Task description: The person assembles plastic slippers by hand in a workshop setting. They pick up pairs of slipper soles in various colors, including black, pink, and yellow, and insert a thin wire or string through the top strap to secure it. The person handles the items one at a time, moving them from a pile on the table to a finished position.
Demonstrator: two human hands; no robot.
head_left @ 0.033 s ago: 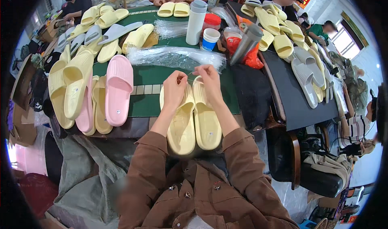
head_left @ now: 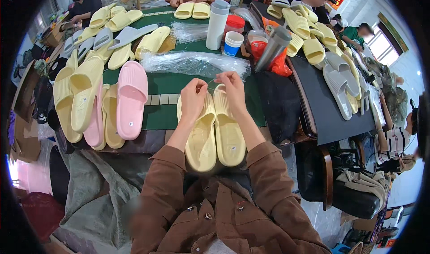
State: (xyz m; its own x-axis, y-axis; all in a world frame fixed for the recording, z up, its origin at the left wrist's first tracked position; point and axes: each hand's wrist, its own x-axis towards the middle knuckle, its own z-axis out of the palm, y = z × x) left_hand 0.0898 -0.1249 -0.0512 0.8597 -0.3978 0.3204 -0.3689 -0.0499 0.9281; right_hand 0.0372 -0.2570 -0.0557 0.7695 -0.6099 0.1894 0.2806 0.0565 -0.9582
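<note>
A pair of pale yellow slide sandals lies side by side before me, toes away: the left sandal [head_left: 200,142] and the right sandal [head_left: 230,139]. Above the left one's strap, my left hand [head_left: 193,98] is closed in a pinch. My right hand [head_left: 232,90] pinches over the far end of the right sandal. Between the fingertips runs a thin clear plastic strand [head_left: 210,80], held at both ends; its tips are hidden by the fingers. Just beyond the hands lies a bundle of similar clear plastic strands [head_left: 192,64].
Yellow, grey and pink slides [head_left: 132,99] are heaped on the left of the green table mat [head_left: 163,117]. A white tumbler [head_left: 217,25], a blue-and-white cup [head_left: 233,43] and a steel flask [head_left: 273,48] stand beyond. More slides [head_left: 340,75] cover the dark right-hand table. Another person sits opposite.
</note>
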